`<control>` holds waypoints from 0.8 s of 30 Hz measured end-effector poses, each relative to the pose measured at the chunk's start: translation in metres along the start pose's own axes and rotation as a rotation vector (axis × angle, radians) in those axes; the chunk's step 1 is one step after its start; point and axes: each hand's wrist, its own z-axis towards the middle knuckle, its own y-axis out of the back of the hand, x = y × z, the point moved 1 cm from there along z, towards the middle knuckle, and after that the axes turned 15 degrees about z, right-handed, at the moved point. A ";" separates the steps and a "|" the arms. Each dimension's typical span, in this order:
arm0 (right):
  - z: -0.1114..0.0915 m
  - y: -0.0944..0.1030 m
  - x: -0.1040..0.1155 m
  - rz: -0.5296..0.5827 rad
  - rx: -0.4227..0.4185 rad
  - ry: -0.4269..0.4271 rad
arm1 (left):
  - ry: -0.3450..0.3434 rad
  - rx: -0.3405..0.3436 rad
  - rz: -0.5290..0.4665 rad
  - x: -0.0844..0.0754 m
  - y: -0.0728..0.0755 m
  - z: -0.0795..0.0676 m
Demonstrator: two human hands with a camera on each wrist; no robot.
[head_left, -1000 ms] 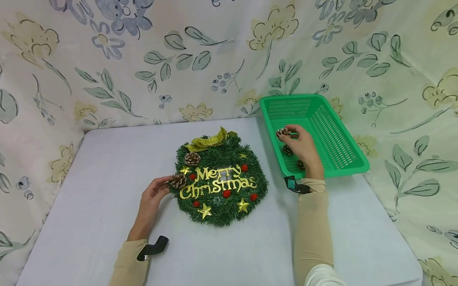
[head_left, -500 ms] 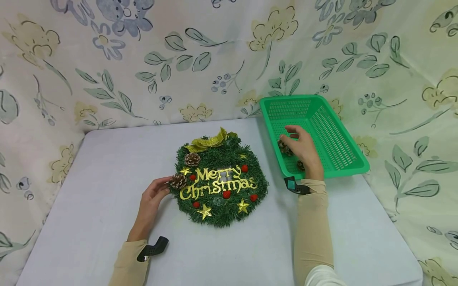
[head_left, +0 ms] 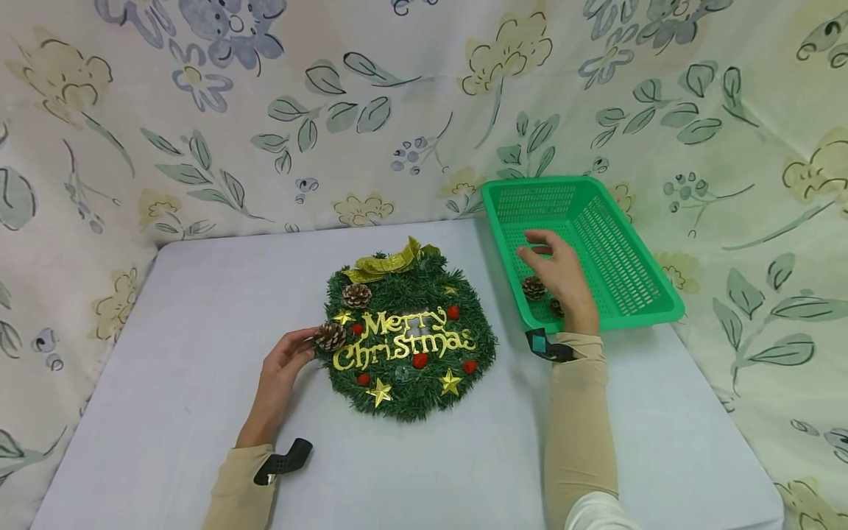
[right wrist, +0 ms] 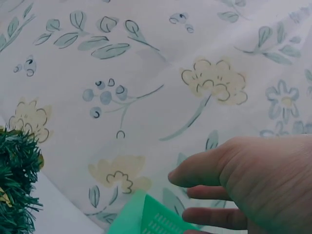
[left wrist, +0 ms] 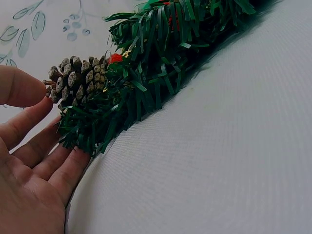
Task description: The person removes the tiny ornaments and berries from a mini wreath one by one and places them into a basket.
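A green wreath [head_left: 424, 405] with gold "Merry Christmas" lettering [head_left: 405, 340], stars and red berries lies on the table. My left hand [head_left: 283, 372] is at its left edge, thumb and index finger pinching the outer end of a brown pine cone [left wrist: 80, 80]. The other left fingers stretch under the wreath's fringe in the left wrist view. A second pine cone [head_left: 356, 295] sits higher on the wreath. Over the green basket [head_left: 652, 254] is my right hand [head_left: 559, 272], thumb and fingers apart with nothing between them. Below it lie a pine cone [head_left: 534, 288] and another partly hidden pine cone [head_left: 556, 307].
The basket stands at the table's back right, against a floral curtain [head_left: 397, 96] that hangs behind and beside the white-covered table [head_left: 179, 331]. A gold ribbon bow [head_left: 387, 263] tops the wreath. Each wrist wears a black camera mount [head_left: 285, 460].
My right hand has let go of a pine cone, which dropped into the basket; its fingers have spread a little. My left hand and the wreath have stayed put.
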 end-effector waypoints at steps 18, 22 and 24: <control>0.003 -0.024 0.011 0.086 0.031 0.090 | 0.011 0.005 0.003 0.000 0.000 -0.001; 0.003 -0.030 0.013 0.102 0.043 0.092 | 0.017 0.006 0.000 -0.001 0.000 -0.001; 0.003 -0.033 0.015 0.111 0.051 0.099 | 0.021 0.004 -0.006 -0.001 0.000 -0.001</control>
